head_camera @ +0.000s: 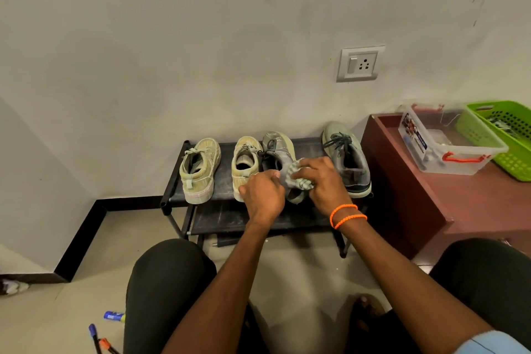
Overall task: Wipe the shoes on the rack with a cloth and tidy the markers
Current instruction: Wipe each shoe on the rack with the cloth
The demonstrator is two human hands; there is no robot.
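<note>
On the top shelf of the black rack (178, 178), the left hand (263, 195) grips the heel of a tilted grey shoe (280, 152) while the right hand (321, 181) presses a bunched cloth (298, 179) against it, with markers (97, 339) lying on the near-left floor.

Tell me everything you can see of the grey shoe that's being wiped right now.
The grey shoe is a lace-up sneaker with dark laces and a pale sole edge, fabric-like and worn. It is third from the left on the black rack's top shelf, tilted onto its side, heel toward the camera. The left hand grips its heel end; the right hand presses a crumpled grey-green cloth against its side. It sits close beside the tan shoe; contact is unclear.
</note>
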